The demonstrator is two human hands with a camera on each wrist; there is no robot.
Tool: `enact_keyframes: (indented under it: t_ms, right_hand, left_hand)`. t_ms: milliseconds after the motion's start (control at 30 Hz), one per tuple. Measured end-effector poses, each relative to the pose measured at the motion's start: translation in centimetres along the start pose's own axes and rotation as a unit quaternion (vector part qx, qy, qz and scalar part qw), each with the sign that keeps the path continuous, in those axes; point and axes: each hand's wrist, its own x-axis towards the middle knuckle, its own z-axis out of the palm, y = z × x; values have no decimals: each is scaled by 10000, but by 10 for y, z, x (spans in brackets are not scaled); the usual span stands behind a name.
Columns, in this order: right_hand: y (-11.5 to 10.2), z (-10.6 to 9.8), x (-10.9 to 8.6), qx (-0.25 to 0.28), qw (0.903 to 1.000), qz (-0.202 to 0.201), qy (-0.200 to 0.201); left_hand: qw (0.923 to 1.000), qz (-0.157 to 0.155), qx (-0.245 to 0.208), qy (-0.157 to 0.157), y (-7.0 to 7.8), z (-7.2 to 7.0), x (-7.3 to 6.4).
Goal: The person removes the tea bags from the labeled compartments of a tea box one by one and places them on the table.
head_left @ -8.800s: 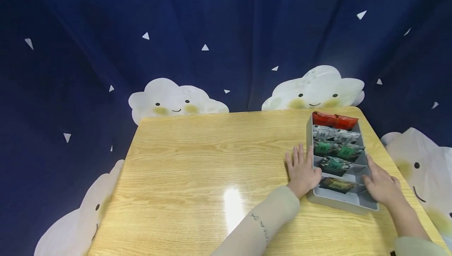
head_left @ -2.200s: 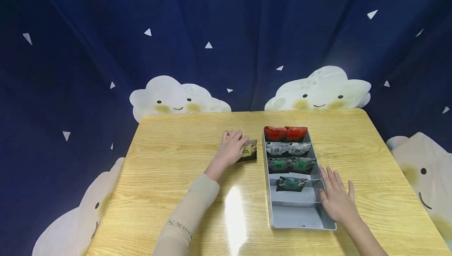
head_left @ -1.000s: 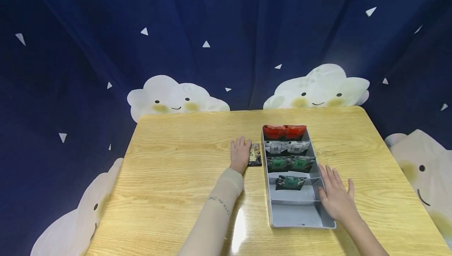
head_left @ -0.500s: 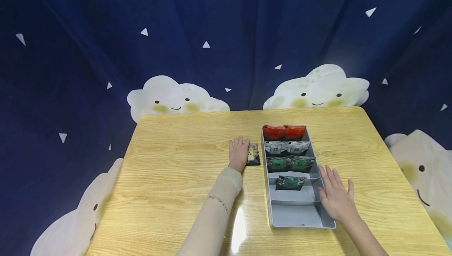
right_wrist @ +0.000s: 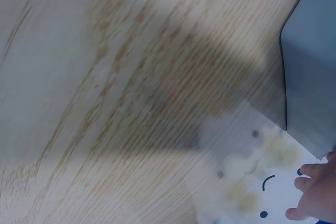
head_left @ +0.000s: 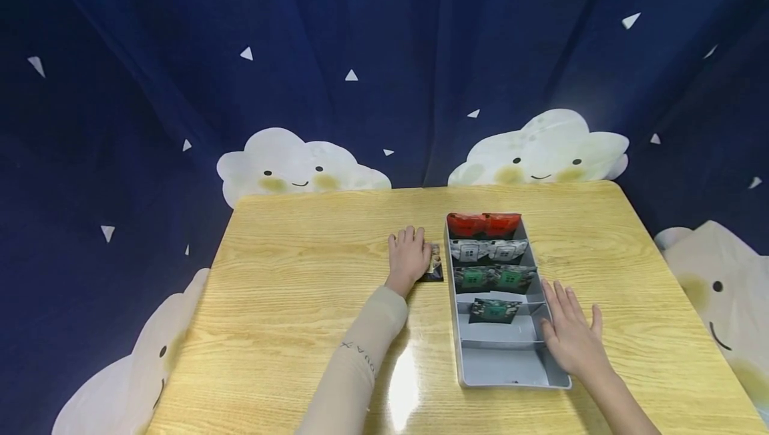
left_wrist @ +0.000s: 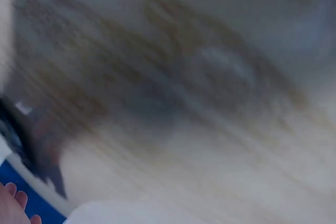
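Note:
In the head view my left hand lies over a dark sachet with a yellow label on the table. Its fingers point away from me, and the hand hides most of the sachet. Just to the right stands a grey divided box. My right hand rests along the box's right wall with its fingers extended. From the back, the box holds red sachets, white-grey sachets, green-labelled sachets and one dark teal sachet. Its front compartment holds no sachet.
The wooden table extends to both sides of the box. Behind it hangs a dark blue curtain with white triangles and cloud faces. The left wrist view is mostly blurred tabletop.
The box has moved left from the table's right side. The yellow-labelled sachet has left its front compartment for the table. Lately my left hand has shifted slightly, covering more of it.

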Motion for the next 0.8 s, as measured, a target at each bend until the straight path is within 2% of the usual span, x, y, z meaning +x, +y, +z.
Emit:
enact_keyframes:
  t_ms: [200,367,533,800]
  right_hand:
    - [0,0,0,-15,10000,1,8]
    - [-1,-1,0,-65,10000,14,2]
    - [-1,-1,0,-159,9999,35,-26]
    - [-2,-2,-1,-222,9998,-9,-24]
  left_hand:
    - [9939,466,-495,872,12,-18,-4]
    - [9858,894,-394,1368,26,-35,-12]
    - [9751,1493,-266,1616,45,-48,-24]
    - [9569,2440,114,1569,75,-58,-48]
